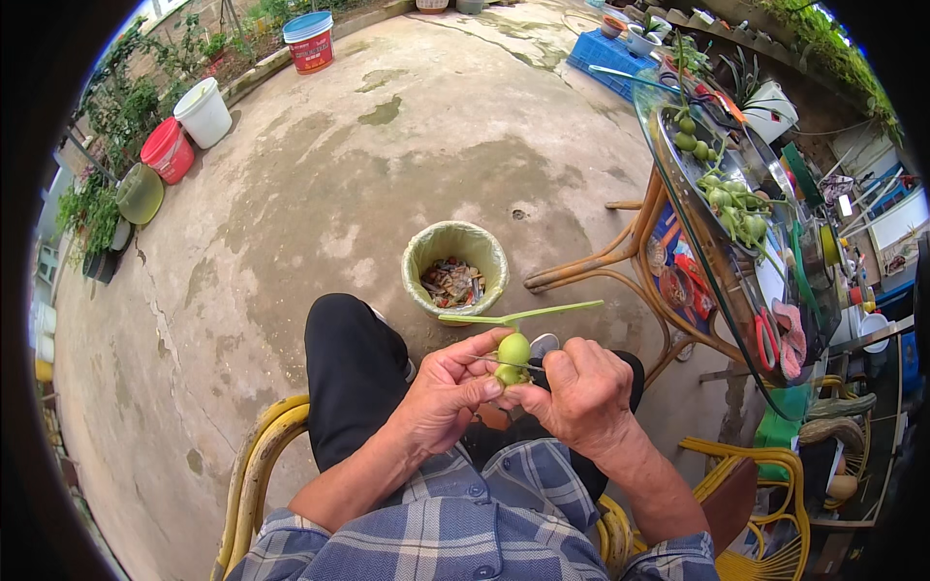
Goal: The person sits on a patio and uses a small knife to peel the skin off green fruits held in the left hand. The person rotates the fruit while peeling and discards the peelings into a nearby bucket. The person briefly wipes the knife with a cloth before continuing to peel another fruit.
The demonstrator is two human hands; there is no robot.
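A small pale green bottle gourd point(514, 348), pinched at the waist, is held upright over my lap. The fingers of my left hand point(447, 388) grip it from the side. A length of green vine point(556, 310) crosses its top like a bar. My right hand point(590, 392) is closed on a thin blade point(524, 364), which lies across the gourd near its waist; the handle is hidden in the fist. Beyond my knees stands a waste bin point(413, 272) with a pale liner and mixed scraps inside.
On my right, a glass-topped rattan table point(716, 290) carries a metal tray with several green gourds point(730, 203), red-handled scissors point(766, 340) and a pink cloth point(790, 338). A yellow rattan chair point(785, 472) is below it. Buckets point(168, 150) line the planted edge at left.
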